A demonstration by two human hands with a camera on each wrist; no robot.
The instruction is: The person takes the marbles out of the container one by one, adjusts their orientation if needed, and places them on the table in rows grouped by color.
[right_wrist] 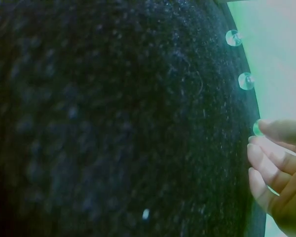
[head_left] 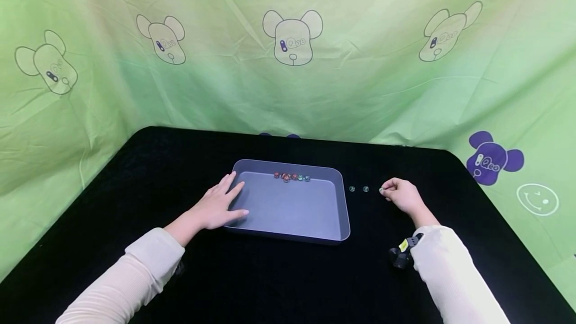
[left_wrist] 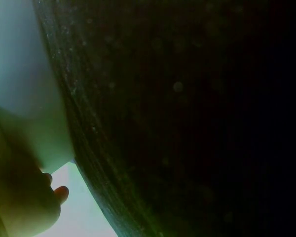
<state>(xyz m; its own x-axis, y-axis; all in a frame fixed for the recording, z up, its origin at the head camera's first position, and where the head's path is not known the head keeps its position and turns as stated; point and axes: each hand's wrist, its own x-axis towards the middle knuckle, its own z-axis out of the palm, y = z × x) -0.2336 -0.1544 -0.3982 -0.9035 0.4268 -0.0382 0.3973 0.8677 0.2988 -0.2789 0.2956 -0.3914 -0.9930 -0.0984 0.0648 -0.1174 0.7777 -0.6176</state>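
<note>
Black tabletop (head_left: 288, 284), pale sleeves (head_left: 454, 274) nearest. Left hand (head_left: 218, 205): fingers spread, gripping nothing, over the left rim of the grey tray (head_left: 288, 211); can't tell how firmly it touches. Right hand (head_left: 402, 196), right of the tray: thumb and fingers pinch a small glass marble (right_wrist: 257, 128). Two clear marbles (head_left: 366, 189) sit in line between it and the tray. Red and green marbles (head_left: 286, 178) cluster inside, along the far wall. Behind: green curtain (head_left: 288, 99), bear-head prints.
</note>
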